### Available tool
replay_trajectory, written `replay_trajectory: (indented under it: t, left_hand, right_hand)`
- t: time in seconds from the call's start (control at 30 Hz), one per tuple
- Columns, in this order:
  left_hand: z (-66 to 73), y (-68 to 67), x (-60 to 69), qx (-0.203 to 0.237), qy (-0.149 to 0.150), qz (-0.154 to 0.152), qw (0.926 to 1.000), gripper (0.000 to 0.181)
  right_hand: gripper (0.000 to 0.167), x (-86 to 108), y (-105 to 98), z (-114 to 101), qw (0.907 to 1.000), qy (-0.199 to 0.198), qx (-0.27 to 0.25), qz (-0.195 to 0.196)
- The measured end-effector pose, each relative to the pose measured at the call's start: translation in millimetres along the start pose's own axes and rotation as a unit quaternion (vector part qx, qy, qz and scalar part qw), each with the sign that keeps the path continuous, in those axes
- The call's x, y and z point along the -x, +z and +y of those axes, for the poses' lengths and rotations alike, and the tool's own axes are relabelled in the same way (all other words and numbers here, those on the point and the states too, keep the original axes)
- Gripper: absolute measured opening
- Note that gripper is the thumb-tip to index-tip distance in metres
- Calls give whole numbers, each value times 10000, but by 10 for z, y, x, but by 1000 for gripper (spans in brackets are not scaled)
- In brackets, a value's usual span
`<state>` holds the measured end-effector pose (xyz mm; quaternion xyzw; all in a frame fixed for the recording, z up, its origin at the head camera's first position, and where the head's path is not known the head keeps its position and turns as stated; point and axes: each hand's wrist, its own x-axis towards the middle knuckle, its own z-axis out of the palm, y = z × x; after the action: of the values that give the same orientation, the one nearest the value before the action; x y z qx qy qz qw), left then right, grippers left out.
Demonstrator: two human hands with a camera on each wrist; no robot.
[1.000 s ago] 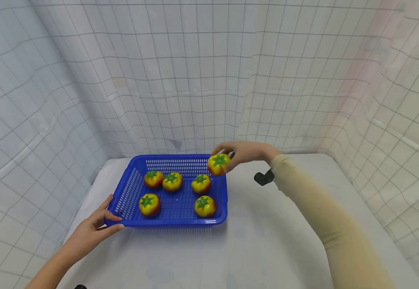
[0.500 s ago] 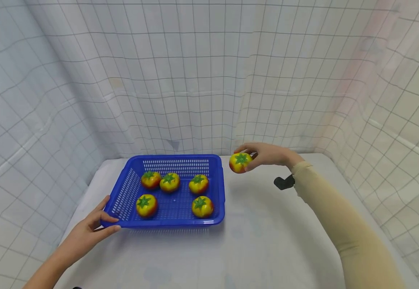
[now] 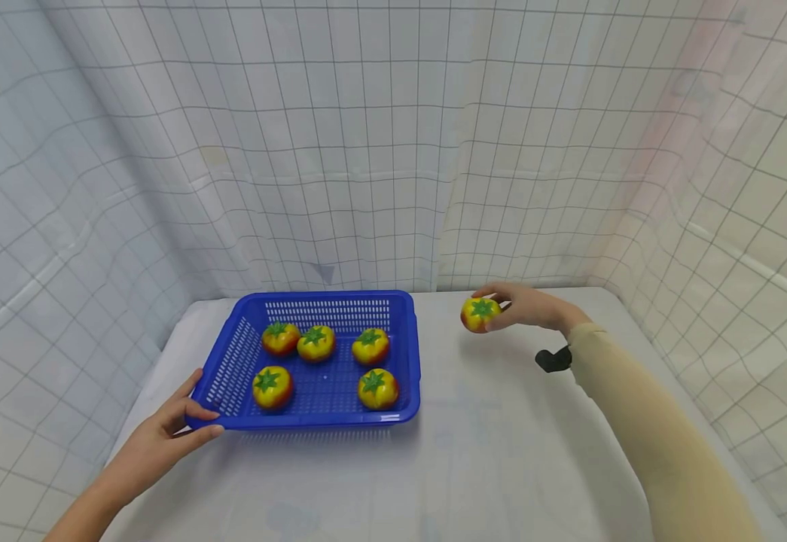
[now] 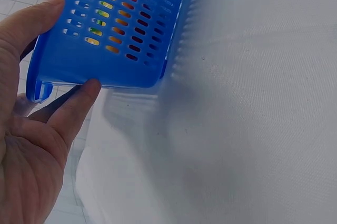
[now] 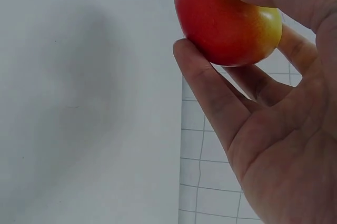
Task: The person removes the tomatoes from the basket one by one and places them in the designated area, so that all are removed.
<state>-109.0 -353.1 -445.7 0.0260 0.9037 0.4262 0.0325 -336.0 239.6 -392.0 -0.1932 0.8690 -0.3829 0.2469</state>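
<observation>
The right hand (image 3: 525,307) pinches a yellow-red tomato with a green top (image 3: 480,315) right of the basket, over the white table; in the right wrist view the hand (image 5: 279,113) has thumb and fingers around the tomato's red side (image 5: 221,21). The left hand (image 3: 156,444) grips the near left corner of the blue basket (image 3: 312,420). Seen from the left wrist, the thumb and fingers of that hand (image 4: 42,124) hold the basket's corner (image 4: 105,61). Several similar tomatoes lie inside, one at the front left (image 3: 273,388) and one at the front right (image 3: 378,389).
White table cloth (image 3: 488,452) extends in front and to the right of the basket. Grid-patterned curtains (image 3: 366,150) hang behind and at both sides. A black piece (image 3: 553,360) is at the right wrist.
The right hand has carried its tomato from above the basket's back right corner to the right, and lower over the table. The basket appears slightly further left, with the left hand still on it.
</observation>
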Motion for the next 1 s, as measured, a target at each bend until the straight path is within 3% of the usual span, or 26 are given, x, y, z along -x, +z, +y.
replay_trajectory:
  t: [0.27, 0.53, 1.0]
  left_hand:
    - [9, 3, 14, 121, 124, 38, 9998, 27]
    - [31, 9, 19, 62, 39, 8, 10000, 29]
    - [12, 13, 14, 26, 10, 16, 10000, 29]
  right_hand:
    - [63, -9, 109, 238, 10000, -25, -35, 27]
    - [64, -52, 247, 441, 9997, 116, -177, 141]
    - [68, -127, 343, 589, 9991, 262, -44, 330]
